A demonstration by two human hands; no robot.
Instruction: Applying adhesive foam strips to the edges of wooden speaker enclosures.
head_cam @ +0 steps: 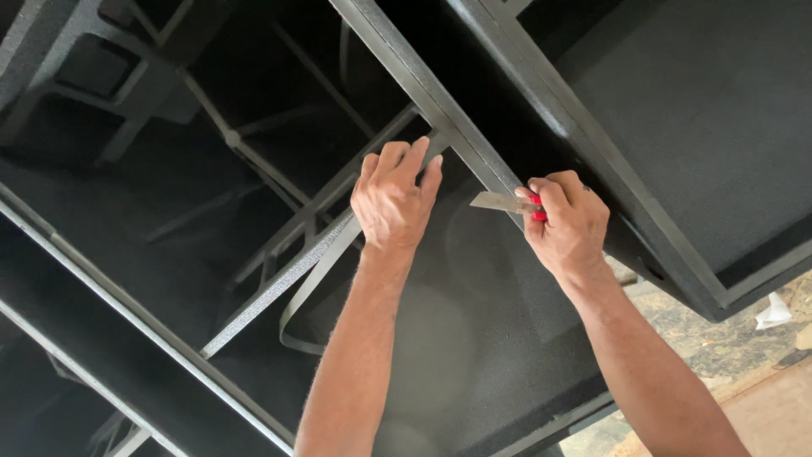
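My right hand (pixel 568 224) grips a red-handled utility knife (pixel 507 202), its bare metal blade pointing left against the edge of a black textured bar (pixel 423 85) of a large black cabinet. My left hand (pixel 393 199) presses on a grey textured crossbar (pixel 279 288) where it meets that bar, fingers curled over it. A loose grey strip (pixel 309 292) hangs down in a loop below the left hand.
The black cabinet's inner panel (pixel 474 338) lies behind both forearms. Another black textured panel (pixel 702 118) fills the upper right. Thin braces (pixel 245 144) cross the dark interior at upper left. Stony ground with a white scrap (pixel 774 313) shows at lower right.
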